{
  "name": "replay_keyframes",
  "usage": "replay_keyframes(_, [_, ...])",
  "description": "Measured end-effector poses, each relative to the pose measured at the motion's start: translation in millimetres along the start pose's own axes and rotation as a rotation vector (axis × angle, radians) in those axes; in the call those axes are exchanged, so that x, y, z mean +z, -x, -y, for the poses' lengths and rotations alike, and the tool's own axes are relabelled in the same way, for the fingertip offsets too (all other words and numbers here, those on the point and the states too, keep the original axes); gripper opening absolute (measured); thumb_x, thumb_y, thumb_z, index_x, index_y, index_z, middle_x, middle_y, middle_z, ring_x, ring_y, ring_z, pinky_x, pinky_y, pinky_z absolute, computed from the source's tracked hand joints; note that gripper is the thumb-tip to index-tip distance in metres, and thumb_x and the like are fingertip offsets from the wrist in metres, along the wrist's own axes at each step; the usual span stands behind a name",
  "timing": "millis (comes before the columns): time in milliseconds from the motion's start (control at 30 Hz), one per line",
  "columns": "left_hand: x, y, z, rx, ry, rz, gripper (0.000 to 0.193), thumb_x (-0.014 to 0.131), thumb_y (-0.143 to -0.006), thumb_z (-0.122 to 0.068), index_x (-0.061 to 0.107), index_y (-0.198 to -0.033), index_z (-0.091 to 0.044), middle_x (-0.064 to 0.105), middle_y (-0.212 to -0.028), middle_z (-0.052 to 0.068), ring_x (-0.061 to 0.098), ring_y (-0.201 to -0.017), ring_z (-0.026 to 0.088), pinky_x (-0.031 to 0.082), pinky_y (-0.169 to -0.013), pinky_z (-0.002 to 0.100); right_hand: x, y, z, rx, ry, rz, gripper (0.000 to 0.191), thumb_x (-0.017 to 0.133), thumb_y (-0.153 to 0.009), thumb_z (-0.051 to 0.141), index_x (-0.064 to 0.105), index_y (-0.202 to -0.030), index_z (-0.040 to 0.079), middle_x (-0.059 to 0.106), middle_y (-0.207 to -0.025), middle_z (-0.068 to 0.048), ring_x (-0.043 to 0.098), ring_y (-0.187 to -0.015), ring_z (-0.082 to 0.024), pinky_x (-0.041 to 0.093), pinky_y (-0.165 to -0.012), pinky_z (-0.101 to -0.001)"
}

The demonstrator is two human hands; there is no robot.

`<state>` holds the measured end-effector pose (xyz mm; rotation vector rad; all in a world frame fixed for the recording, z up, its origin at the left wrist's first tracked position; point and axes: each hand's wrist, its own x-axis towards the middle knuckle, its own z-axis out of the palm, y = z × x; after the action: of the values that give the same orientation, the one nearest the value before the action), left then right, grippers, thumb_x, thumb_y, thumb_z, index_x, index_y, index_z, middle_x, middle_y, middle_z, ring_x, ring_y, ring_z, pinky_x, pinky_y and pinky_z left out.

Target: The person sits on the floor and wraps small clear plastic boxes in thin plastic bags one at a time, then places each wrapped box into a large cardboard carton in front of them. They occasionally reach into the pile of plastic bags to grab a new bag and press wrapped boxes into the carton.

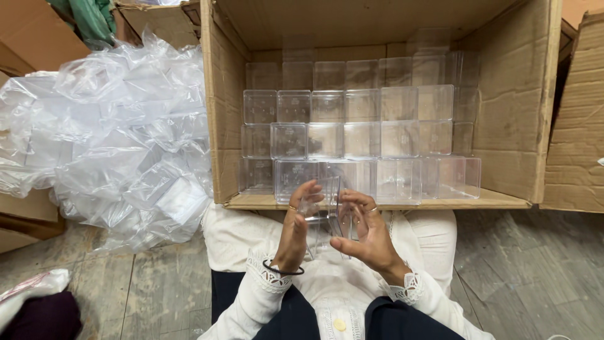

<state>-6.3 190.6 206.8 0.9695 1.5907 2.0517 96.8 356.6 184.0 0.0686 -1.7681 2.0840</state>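
A clear plastic box (327,211) is held upright between both hands, just above my lap. My left hand (296,230) grips its left side with the fingers curled over the top edge. Against its right side rests my right hand (368,230), fingers spread along the wall. Just beyond the hands lies a large cardboard carton (509,107) on its side, its open mouth toward me. Inside it stand several rows of stacked clear plastic boxes (362,123).
A big heap of clear plastic bags (119,138) lies to the left of the carton on the floor. More cardboard (579,126) stands at the right edge and at the upper left. A dark cloth bundle (38,315) sits at the lower left.
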Motion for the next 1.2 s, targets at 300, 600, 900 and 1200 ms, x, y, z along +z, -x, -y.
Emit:
replay_keyframes(300, [-3,7,-3,0.010,0.024,-0.031,0.102,0.040,-0.093,-0.083,0.032,-0.157,-0.004,0.044,-0.154,0.018,0.047,-0.142,0.033,0.038,-0.119,0.048,6,6,8,0.038,0.069,-0.010,0.086,0.094,-0.069,0.014,0.046,-0.140,0.006,0.043,-0.149,-0.011,0.049,-0.133,-0.023,0.040,-0.114,-0.0383])
replay_keyframes(600, [-4,11,-3,-0.046,0.051,-0.046,0.092,0.048,-0.094,-0.073,0.034,-0.157,-0.007,0.047,-0.152,0.019,0.047,-0.140,0.033,0.035,-0.119,0.047,6,4,5,0.077,0.034,0.021,0.082,0.092,-0.069,0.010,0.045,-0.136,0.007,0.043,-0.152,-0.013,0.045,-0.139,-0.025,0.036,-0.116,-0.0396])
replay_keyframes(900, [-7,13,16,-0.170,0.149,-0.020,0.093,0.059,-0.087,-0.064,0.029,-0.158,-0.012,0.039,-0.154,0.019,0.042,-0.142,0.033,0.032,-0.118,0.048,11,8,-4,0.125,-0.041,-0.020,0.085,0.093,-0.067,0.013,0.047,-0.138,0.009,0.046,-0.151,-0.013,0.042,-0.144,-0.026,0.032,-0.120,-0.0410])
replay_keyframes(1200, [-24,2,11,-0.527,0.383,0.072,0.098,0.072,-0.076,-0.056,0.022,-0.153,-0.021,0.043,-0.142,0.016,0.048,-0.127,0.031,0.047,-0.103,0.056,4,2,27,0.154,0.664,0.284,0.104,0.096,-0.068,0.031,0.037,-0.150,0.007,0.027,-0.162,-0.022,0.026,-0.150,-0.037,0.029,-0.117,-0.0487])
